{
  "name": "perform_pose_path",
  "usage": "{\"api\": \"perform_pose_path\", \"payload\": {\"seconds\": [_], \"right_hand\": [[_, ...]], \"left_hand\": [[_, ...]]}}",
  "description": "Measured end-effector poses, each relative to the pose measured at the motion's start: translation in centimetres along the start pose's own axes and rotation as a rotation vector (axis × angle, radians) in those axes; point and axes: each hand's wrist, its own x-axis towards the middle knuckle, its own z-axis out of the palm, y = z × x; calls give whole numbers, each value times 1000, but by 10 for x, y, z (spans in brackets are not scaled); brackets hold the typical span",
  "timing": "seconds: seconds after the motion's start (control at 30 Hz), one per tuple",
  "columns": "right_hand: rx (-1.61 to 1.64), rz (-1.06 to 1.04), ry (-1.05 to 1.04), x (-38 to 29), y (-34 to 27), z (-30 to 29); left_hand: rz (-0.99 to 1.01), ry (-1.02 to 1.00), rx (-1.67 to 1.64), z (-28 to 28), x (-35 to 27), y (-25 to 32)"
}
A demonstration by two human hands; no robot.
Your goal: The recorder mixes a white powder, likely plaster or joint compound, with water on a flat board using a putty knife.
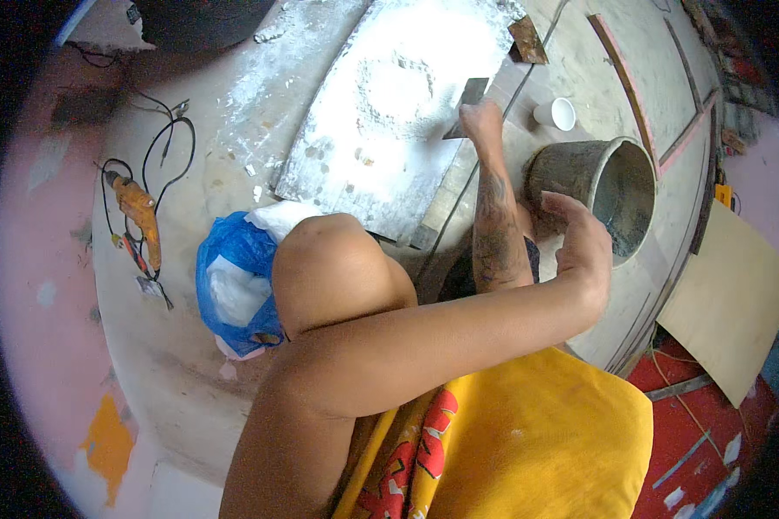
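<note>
My right hand [483, 123] grips a flat, broad metal scraper [474, 91] at the right side of a board [337, 188]. White powder [454, 39] covers much of the board. A raised ring of powder [365, 107] surrounds a hollow in the middle. My left arm crosses over my knee and my right arm. At its end my left hand [584, 250] hangs loosely with nothing in it, fingers apart, in front of a plastic bucket [561, 168]. The bucket lies tipped or leans with its mouth to the right; its inside is grey and crusted.
A white cup [555, 115] and a rusty metal plate [528, 40] are right of the board. A blue plastic bag [237, 230] with white contents sits by my knee. At left lies an orange corded power tool [136, 211]. A cable [526, 84] runs beside the board.
</note>
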Motion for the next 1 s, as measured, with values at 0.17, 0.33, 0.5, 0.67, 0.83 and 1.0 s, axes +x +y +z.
{"api": "perform_pose_path", "payload": {"seconds": [0.17,0.33,0.5,0.67,0.83,1.0], "right_hand": [[-94,-106,-93,5,-12,1],[-102,60,-148,6,-11,0],[-234,-166,-142,14,0,8],[-105,-33,-174,16,-1,7],[-98,-4,-173,7,-19,-9],[-97,32,-117,2,-23,-11]], "left_hand": [[9,8,-37,0,-2,-1],[12,10,-27,3,2,1],[-21,29,-48,5,4,5],[-33,25,-71,3,0,4],[-20,21,-153,1,-2,0],[4,-42,-99,-1,-2,-3]]}}
